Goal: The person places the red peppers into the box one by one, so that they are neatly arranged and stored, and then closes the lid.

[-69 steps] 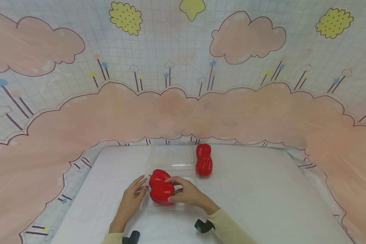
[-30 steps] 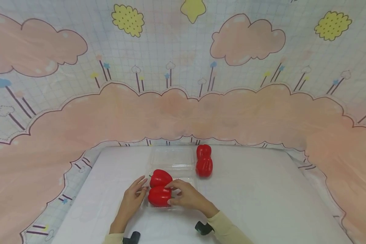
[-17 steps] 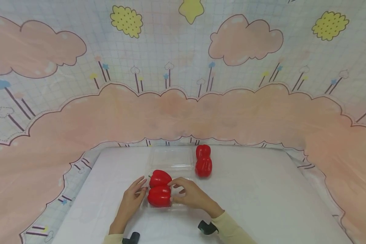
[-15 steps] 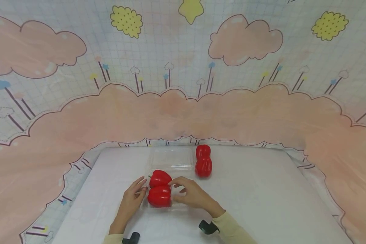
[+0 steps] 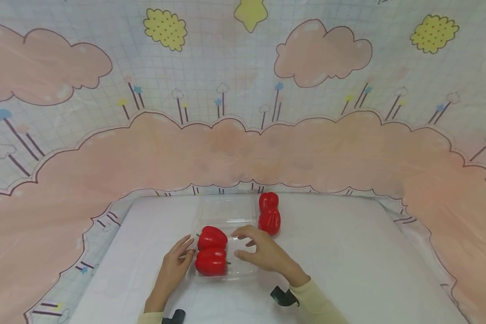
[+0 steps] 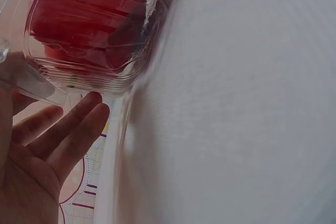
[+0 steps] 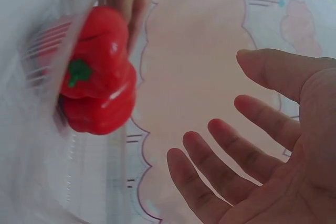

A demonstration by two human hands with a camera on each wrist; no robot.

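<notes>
Two red bell peppers lie in the left half of a clear plastic clamshell box [image 5: 243,270], a far one [image 5: 212,238] and a near one [image 5: 210,262], the near one's green stem pointing right. My left hand [image 5: 177,260] is at the box's left side, with its fingers extended; in the left wrist view the fingertips [image 6: 94,98] are right at the ribbed plastic wall. Over the right half of the box is my right hand [image 5: 263,249], apart from the peppers, thumb and fingers spread with nothing between them in the right wrist view.
The box's clear lid [image 5: 227,210] lies folded open toward the back. Right of it, two more red bell peppers [image 5: 269,220] stand one behind the other on the white table [image 5: 340,252]. A patterned cloth [image 5: 243,153] hangs behind.
My right hand has let go of the near bell pepper and moved right, its fingers opening. That pepper has settled beside the far one in the box. My left hand has stayed in place.
</notes>
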